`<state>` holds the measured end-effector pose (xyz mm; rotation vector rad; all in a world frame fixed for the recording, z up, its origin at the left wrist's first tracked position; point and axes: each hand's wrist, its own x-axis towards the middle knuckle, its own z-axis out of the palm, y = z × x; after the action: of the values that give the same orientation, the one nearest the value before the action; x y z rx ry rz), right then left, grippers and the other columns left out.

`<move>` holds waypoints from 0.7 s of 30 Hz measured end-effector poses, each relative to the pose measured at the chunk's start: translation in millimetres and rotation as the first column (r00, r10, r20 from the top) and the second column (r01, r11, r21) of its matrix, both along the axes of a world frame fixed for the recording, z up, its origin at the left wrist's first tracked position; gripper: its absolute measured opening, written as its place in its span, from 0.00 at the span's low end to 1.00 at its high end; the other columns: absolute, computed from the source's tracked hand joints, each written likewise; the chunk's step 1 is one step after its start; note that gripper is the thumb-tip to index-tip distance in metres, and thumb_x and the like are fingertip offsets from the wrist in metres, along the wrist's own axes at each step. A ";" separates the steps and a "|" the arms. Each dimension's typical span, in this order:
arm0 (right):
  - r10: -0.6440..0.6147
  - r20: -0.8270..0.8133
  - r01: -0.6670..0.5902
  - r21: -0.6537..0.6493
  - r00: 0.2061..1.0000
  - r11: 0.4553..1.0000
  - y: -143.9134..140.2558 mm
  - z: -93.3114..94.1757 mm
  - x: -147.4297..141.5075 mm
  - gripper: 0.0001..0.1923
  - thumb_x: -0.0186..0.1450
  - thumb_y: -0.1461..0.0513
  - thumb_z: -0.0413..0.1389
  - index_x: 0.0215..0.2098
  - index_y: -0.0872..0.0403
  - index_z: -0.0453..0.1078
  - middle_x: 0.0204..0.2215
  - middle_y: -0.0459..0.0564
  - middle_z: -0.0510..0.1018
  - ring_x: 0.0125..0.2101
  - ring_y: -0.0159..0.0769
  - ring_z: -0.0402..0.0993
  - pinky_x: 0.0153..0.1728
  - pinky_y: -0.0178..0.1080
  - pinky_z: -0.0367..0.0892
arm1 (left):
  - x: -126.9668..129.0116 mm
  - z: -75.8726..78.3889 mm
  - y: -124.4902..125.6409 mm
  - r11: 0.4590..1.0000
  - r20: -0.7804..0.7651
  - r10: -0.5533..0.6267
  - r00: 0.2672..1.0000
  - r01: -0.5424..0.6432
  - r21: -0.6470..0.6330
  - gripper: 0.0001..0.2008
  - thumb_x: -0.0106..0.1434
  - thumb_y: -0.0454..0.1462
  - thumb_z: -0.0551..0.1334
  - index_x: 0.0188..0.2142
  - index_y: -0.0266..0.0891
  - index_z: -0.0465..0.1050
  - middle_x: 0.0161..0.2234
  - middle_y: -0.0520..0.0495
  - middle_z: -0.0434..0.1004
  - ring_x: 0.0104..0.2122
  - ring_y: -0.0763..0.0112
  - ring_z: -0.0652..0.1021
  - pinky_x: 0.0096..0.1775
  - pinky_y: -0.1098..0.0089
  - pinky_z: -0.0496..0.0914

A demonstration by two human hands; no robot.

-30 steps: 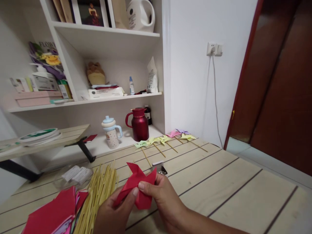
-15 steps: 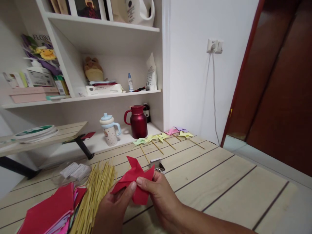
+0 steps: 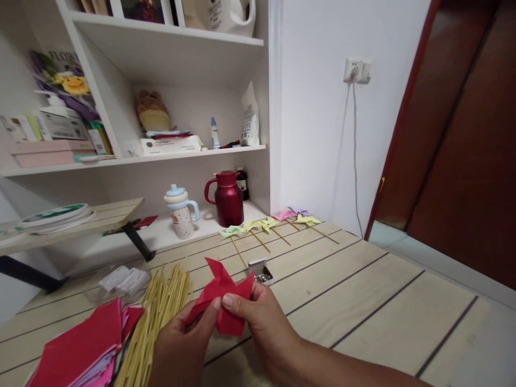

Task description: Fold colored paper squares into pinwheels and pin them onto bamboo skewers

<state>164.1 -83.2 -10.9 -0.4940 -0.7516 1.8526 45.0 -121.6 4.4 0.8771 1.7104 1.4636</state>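
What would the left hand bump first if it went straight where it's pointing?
The red folded paper, which the left hand already holds. Past it, probably the right hand, then maybe the small open box; depth is hard to judge.

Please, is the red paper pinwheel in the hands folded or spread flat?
Folded. The red paper pinwheel shows pointed flaps standing at angles, with the left hand and right hand pinching it.
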 end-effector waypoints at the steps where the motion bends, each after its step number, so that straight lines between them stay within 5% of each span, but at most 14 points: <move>1: -0.001 -0.001 0.001 -0.002 1.000 1.000 -0.3 0.3 -0.4 0.20 0.43 0.60 0.75 0.32 0.60 0.79 0.27 0.51 0.83 0.26 0.33 0.75 0.33 0.35 0.69 | -0.6 -0.8 0.0 1.000 -0.039 0.009 0.999 -0.009 -0.005 0.16 0.46 0.48 0.72 0.30 0.40 0.80 0.26 0.49 0.85 0.33 0.57 0.83 0.35 0.67 0.74; 6: -0.003 0.001 0.003 -0.013 1.000 1.000 1.3 -2.7 -1.5 0.20 0.44 0.60 0.74 0.33 0.59 0.78 0.29 0.51 0.83 0.28 0.36 0.77 0.36 0.37 0.70 | -1.0 1.5 -2.4 0.996 -0.153 0.047 0.987 -0.058 -0.069 0.16 0.48 0.48 0.70 0.33 0.40 0.81 0.26 0.48 0.85 0.32 0.54 0.83 0.35 0.64 0.73; 13: 0.043 0.040 -0.043 0.013 0.998 0.999 8.2 -6.1 1.0 0.19 0.59 0.49 0.65 0.35 0.55 0.70 0.28 0.47 0.80 0.25 0.31 0.73 0.31 0.33 0.67 | -3.9 7.6 -1.5 0.995 -0.038 0.100 0.994 -0.099 0.024 0.17 0.47 0.48 0.71 0.32 0.39 0.80 0.31 0.45 0.86 0.40 0.49 0.83 0.44 0.58 0.74; 17: -0.016 0.116 -0.002 0.150 0.993 0.989 14.0 -0.2 9.2 0.16 0.65 0.51 0.59 0.38 0.55 0.67 0.29 0.48 0.80 0.25 0.31 0.75 0.32 0.35 0.67 | -6.5 19.7 -6.0 0.989 -0.089 0.126 0.988 -0.118 0.086 0.11 0.49 0.46 0.69 0.29 0.43 0.81 0.31 0.47 0.85 0.42 0.50 0.82 0.49 0.58 0.72; 21: -0.110 0.267 0.021 0.316 0.957 0.949 21.1 2.0 17.9 0.10 0.64 0.60 0.58 0.40 0.52 0.61 0.33 0.47 0.80 0.25 0.33 0.77 0.35 0.38 0.69 | -24.1 18.5 -14.1 0.987 -0.266 0.108 0.958 -0.071 0.146 0.12 0.39 0.41 0.73 0.28 0.46 0.83 0.21 0.47 0.80 0.36 0.48 0.81 0.44 0.59 0.73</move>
<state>182.0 -62.2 -8.9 -0.5771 -1.1833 1.5785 20.9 -135.7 22.9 1.1318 1.8886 1.5928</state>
